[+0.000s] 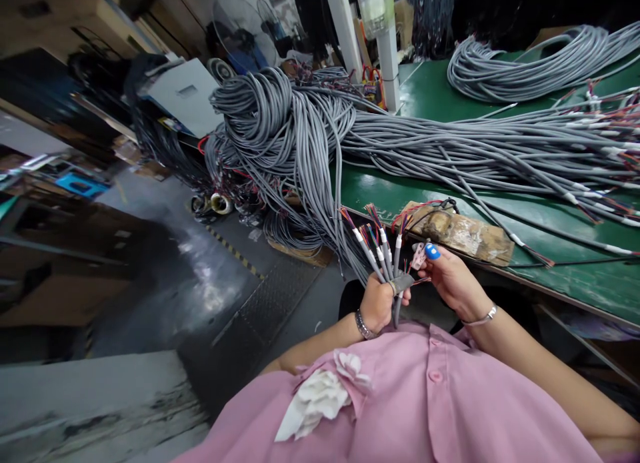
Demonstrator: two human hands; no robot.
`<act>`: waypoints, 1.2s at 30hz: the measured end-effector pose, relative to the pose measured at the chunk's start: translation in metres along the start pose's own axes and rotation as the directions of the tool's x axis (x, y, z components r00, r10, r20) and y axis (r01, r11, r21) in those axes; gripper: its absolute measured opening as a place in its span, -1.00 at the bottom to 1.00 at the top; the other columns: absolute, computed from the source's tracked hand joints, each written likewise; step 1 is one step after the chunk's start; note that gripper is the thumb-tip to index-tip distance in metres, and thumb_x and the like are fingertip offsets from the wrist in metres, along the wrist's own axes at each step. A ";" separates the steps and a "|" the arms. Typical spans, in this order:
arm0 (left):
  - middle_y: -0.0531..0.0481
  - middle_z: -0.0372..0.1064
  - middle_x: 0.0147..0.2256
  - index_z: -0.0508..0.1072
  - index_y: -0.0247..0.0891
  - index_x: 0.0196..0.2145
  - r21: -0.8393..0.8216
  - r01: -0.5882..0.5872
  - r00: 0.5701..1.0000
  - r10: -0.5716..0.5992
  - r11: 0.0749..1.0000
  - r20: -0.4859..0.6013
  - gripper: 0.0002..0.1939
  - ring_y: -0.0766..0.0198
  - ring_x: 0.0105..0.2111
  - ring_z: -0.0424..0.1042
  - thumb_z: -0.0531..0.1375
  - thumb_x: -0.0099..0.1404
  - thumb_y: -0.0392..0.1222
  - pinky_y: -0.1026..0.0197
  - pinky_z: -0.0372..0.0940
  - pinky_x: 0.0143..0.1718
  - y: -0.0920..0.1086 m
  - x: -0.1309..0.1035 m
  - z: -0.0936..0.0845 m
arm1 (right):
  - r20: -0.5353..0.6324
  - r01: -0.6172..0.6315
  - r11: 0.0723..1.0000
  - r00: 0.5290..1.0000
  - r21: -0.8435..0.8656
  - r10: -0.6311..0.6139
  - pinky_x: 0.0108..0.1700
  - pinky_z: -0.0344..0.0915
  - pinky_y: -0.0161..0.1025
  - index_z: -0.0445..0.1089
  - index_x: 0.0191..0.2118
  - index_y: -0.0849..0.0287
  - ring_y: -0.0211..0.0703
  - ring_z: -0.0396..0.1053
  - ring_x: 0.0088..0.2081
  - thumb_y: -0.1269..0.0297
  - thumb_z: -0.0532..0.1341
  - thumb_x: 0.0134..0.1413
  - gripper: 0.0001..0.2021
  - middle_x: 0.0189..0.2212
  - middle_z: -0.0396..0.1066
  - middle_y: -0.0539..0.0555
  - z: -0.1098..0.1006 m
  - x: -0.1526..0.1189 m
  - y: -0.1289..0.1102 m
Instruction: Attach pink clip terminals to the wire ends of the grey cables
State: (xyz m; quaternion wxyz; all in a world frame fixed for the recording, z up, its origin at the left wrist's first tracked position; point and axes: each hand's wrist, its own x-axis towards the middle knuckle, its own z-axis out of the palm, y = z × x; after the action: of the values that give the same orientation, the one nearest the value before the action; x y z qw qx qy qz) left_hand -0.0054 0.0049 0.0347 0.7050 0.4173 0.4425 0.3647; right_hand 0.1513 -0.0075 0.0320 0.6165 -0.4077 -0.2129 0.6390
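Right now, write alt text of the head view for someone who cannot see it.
A person's left hand grips a bunch of gray cables with colored wire ends, while the right hand pinches a small pinkish piece beside them. Beyond, more gray cables lie spread across a green table.

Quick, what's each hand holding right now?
Left hand: closed around a bunch of gray cables.
Right hand: closed, pinching a small pale piece, unclear what.
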 end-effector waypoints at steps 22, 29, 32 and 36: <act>0.03 0.31 -0.67 0.42 -0.35 -0.56 0.038 0.010 1.000 -0.011 0.999 0.029 -0.69 0.39 -0.70 0.25 0.34 0.03 -0.02 0.31 0.19 -0.65 -0.003 -0.009 -0.007 | -0.037 -0.079 0.983 0.996 0.167 0.086 -0.35 0.35 -0.31 0.47 -0.31 0.14 -0.25 0.36 -0.38 -0.08 0.29 0.00 -0.65 -0.36 0.45 0.06 -0.016 -0.004 0.015; 0.01 0.33 -0.66 0.44 -0.34 -0.60 0.075 -0.038 0.999 0.036 0.996 0.034 -0.67 0.37 -0.66 0.28 0.33 0.05 0.00 0.31 0.20 -0.61 -0.007 -0.017 -0.017 | 0.222 -0.225 0.968 0.944 -0.111 0.245 -0.43 0.26 -0.33 0.43 -0.34 0.19 -0.33 0.27 -0.51 0.14 0.40 -0.08 -0.74 -0.43 0.41 0.02 -0.023 -0.021 0.013; -0.01 0.35 -0.65 0.46 -0.34 -0.59 0.068 -0.048 0.997 0.044 0.997 0.058 -0.68 0.36 -0.65 0.30 0.32 0.07 -0.01 0.31 0.19 -0.61 -0.010 -0.017 -0.019 | 0.220 -0.181 0.956 0.947 -0.229 0.232 -0.46 0.20 -0.37 0.43 -0.35 0.21 -0.34 0.25 -0.48 0.18 0.42 -0.11 -0.74 -0.46 0.37 -0.01 -0.016 -0.021 0.009; 0.01 0.34 -0.66 0.46 -0.34 -0.59 0.069 -0.037 0.996 0.031 0.997 0.086 -0.68 0.36 -0.65 0.30 0.33 0.06 -0.01 0.29 0.23 -0.57 -0.012 -0.016 -0.020 | 0.231 -0.154 0.929 0.943 -0.336 0.240 -0.49 0.14 -0.38 0.42 -0.36 0.22 -0.36 0.21 -0.50 0.15 0.42 -0.12 -0.72 -0.50 0.34 -0.04 -0.009 -0.017 0.005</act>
State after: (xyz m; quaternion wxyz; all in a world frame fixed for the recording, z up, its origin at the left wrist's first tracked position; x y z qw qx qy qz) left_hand -0.0281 -0.0085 0.0233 0.7017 0.4645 0.4177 0.3427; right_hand 0.1540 -0.0265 0.0277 0.4416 -0.4297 -0.3507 0.7053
